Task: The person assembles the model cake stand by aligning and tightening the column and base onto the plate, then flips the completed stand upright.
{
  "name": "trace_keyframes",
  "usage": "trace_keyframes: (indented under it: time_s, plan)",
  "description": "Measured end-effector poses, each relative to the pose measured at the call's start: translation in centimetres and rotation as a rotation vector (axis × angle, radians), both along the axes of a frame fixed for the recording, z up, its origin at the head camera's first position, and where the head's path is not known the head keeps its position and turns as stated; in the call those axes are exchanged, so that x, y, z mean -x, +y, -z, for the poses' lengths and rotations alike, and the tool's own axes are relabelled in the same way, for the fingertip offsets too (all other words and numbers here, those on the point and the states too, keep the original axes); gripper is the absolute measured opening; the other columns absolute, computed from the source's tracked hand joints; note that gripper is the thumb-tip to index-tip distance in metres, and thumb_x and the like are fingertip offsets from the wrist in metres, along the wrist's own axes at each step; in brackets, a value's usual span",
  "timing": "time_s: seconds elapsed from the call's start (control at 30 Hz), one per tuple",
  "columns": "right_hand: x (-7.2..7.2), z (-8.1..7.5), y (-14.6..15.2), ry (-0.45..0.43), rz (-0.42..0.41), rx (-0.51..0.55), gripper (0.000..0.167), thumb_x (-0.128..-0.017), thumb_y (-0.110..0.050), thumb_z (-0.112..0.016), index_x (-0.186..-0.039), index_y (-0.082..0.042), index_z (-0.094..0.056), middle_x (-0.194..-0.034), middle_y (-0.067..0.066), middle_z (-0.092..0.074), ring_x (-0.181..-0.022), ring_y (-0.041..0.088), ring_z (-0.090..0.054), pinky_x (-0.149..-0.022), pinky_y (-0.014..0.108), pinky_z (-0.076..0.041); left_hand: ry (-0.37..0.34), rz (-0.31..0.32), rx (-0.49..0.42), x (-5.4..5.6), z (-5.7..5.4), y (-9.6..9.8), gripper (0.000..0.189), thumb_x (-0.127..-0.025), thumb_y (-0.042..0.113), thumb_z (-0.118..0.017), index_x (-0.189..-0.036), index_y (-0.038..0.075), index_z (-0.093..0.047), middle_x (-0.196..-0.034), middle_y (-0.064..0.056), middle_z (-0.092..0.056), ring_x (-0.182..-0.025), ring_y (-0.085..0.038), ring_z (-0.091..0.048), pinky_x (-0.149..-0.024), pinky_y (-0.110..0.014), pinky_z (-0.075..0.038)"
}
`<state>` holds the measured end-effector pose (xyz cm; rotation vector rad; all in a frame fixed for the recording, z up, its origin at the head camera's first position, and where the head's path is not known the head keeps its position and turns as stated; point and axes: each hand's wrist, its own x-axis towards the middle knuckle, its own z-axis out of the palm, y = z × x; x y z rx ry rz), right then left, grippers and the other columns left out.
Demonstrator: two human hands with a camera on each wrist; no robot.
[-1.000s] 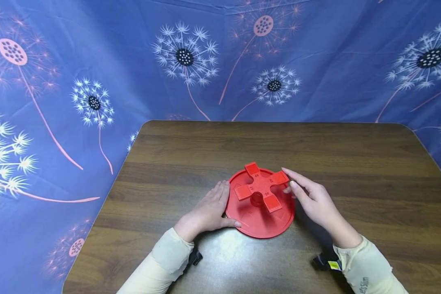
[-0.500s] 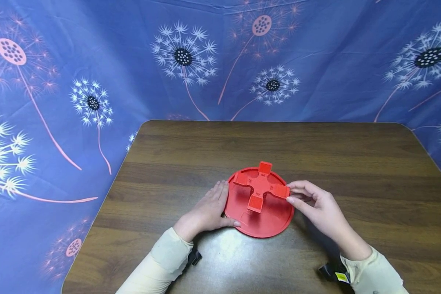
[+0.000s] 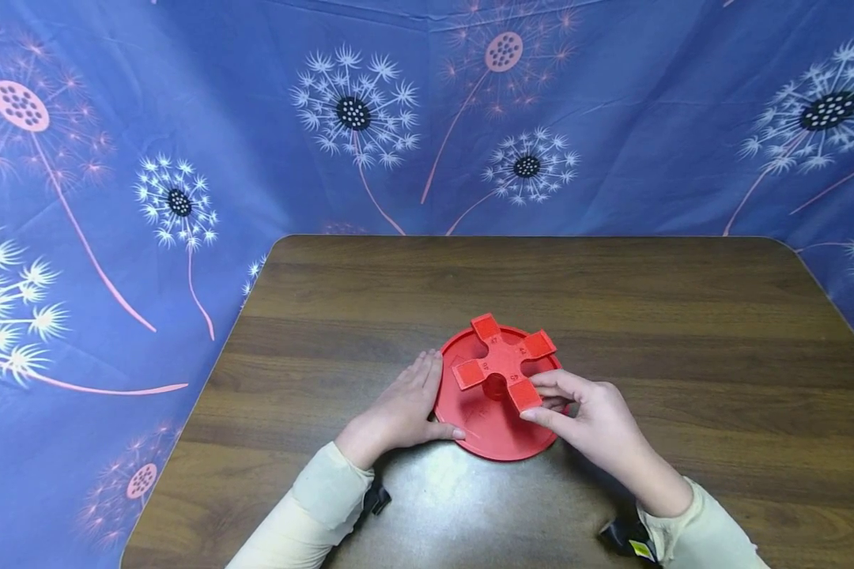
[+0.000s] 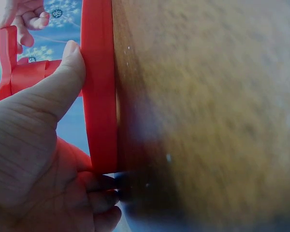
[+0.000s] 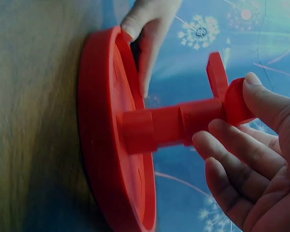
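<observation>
Since the red cross (image 3: pixel 503 358) has turned, I think it spins; my right hand (image 3: pixel 592 412) pinches it, my left hand (image 3: pixel 402 407) holds the red disc (image 3: pixel 471 411) by its left edge.

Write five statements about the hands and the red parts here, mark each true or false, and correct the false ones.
1. The left hand touches the rim of the round red base. True.
2. The red cross-shaped piece has three arms. False: it has four.
3. The right hand touches the red cross-shaped piece. True.
4. The red cross-shaped piece lies flat against the round red base. False: a red post stands between them.
5. The tabletop has a wood-grain look. True.
</observation>
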<state>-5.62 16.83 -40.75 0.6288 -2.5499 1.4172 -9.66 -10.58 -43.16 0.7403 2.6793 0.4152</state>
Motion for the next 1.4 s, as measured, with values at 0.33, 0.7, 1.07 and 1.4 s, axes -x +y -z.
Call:
trace_keyframes:
  time_s: [0.33,0.7,1.07,1.4]
  plan:
    - [-0.2,-0.1,-0.6,0.068,0.043,-0.097,0.042,-0.068,-0.013,-0.089,-0.105,-0.015,-0.07,-0.089,-0.01,-0.073,-0.07,0.0,-0.065,-0.055,0.017,-0.049,-0.002,-0.001,-0.003,0.1,0.2,0.0,0.115,-0.081,0.064,-0.067,-0.153,-0.005,-0.011,-0.159,-0.023,-0.013,-0.148,-0.033,-0.01,-0.118,-0.043,-0.018]
    - [1.3,-0.9,1.1,0.271,0.23,-0.007,0.033,-0.073,0.003,-0.081,-0.102,-0.01,-0.073,-0.079,-0.005,-0.067,-0.06,0.001,-0.055,-0.054,0.012,-0.043,0.011,-0.007,-0.005,0.2,0.5,-0.1,0.117,-0.08,0.065,-0.067,-0.154,-0.005,-0.011,-0.159,-0.023,-0.014,-0.148,-0.034,-0.009,-0.119,-0.042,-0.016]
    - [3.6,0.3,2.8,-0.092,0.036,0.082,0.043,-0.093,0.002,-0.062,-0.136,-0.004,-0.057,-0.114,0.015,-0.066,-0.068,0.023,-0.068,-0.066,0.023,-0.056,-0.011,-0.006,-0.007,0.2,0.3,0.0,0.116,-0.08,0.064,-0.067,-0.154,-0.005,-0.01,-0.159,-0.023,-0.013,-0.148,-0.033,-0.009,-0.119,-0.042,-0.017]
    - [2.7,0.1,3.0,-0.155,0.0,0.139,0.035,-0.088,0.006,-0.066,-0.122,0.0,-0.063,-0.107,0.014,-0.07,-0.076,0.021,-0.071,-0.067,0.028,-0.058,-0.005,-0.006,-0.005,0.3,0.5,-0.1,0.116,-0.08,0.064,-0.067,-0.154,-0.005,-0.01,-0.16,-0.023,-0.013,-0.148,-0.034,-0.009,-0.118,-0.043,-0.017]
